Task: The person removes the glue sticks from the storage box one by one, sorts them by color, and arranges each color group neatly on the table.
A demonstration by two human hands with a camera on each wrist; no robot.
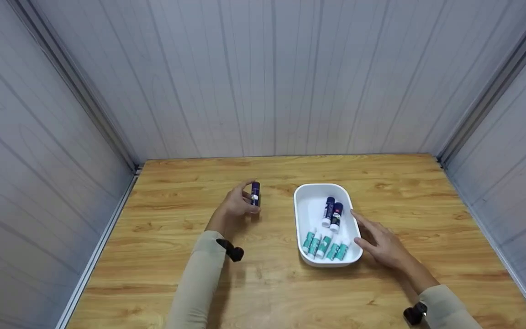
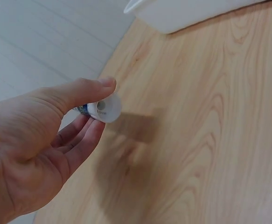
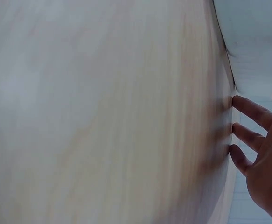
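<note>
White oval plastic tray (image 1: 303, 214) holds seven tubes; I pinch one dark-blue tube (image 1: 255, 193) in my left hand (image 1: 238, 204) above the wooden table (image 1: 162, 228), while my right hand (image 1: 384, 244) rests flat-fingered against the tray.

The left hand (image 2: 31, 144) pinches a small tube (image 2: 102, 108) between thumb and curled fingers (image 2: 82, 140), its white round end facing out. It hovers above the wooden worktop (image 2: 205, 130), casting a shadow there. At the far edge, a white tray (image 2: 173, 14) peeks in, well apart from the hand.
</note>
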